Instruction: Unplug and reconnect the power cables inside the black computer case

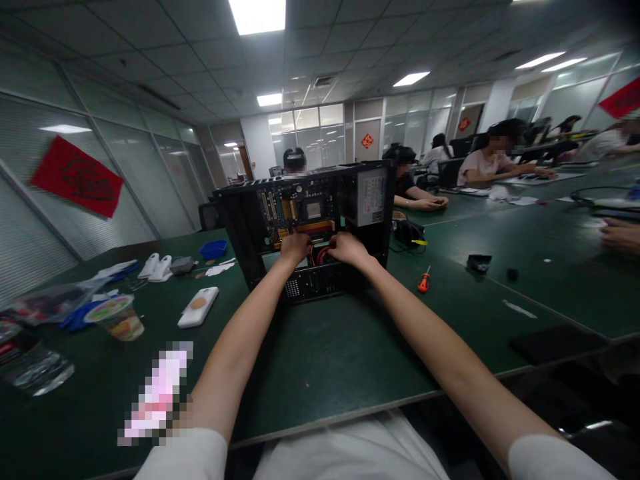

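Note:
An open black computer case stands on the green table, its side off, showing a motherboard and a power supply. Both my arms reach into the case. My left hand is curled at the lower edge of the motherboard. My right hand is curled beside it, over a bundle of red and black cables. The fingertips of both hands are hidden inside the case, so what they grip is unclear.
An orange-handled screwdriver lies right of the case. To the left are a white phone, a lidded cup, a blue tray and plastic bags. Several people sit at the far right tables; another person's hand rests at right.

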`<state>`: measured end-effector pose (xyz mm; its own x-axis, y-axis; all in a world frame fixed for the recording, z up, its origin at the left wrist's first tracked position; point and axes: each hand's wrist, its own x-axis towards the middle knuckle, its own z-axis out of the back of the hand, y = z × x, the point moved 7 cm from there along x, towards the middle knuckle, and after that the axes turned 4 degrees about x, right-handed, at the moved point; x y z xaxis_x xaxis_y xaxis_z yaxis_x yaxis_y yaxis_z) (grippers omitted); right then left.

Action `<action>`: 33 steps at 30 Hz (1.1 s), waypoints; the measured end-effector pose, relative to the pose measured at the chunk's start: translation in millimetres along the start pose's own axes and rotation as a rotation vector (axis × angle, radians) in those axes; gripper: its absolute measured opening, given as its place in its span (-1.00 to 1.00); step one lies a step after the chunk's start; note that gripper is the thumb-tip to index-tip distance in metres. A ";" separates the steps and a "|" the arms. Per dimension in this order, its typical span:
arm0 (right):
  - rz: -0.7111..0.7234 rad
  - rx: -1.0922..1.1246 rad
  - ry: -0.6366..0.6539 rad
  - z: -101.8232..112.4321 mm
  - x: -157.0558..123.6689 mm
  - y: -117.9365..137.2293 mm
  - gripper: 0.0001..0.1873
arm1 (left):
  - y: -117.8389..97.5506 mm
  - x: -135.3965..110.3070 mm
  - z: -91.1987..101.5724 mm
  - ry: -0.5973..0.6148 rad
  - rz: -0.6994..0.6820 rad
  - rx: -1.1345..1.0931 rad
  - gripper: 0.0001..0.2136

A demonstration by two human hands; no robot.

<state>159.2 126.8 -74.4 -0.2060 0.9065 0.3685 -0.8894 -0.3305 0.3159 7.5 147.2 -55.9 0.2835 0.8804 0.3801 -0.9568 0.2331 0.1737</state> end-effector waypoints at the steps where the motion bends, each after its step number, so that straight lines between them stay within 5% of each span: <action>1: 0.002 0.000 -0.001 0.0 -0.1 0.0 -0.70 | 0.0 0.6 -0.5 0.002 0.001 0.003 -0.72; 24: 0.042 0.008 -0.058 1.4 1.5 0.6 -0.68 | 11.6 -0.4 -6.9 0.040 0.107 -0.098 -0.70; 33: 0.189 -0.007 -0.063 2.2 8.6 12.7 -0.74 | 13.1 -3.2 -16.6 0.138 0.127 -0.202 -0.61</action>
<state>147.0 129.8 -65.3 -0.3439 0.8103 0.4745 -0.8403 -0.4911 0.2297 -7.1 154.3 -69.9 0.1624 0.9525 0.2575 -0.9815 0.1827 -0.0570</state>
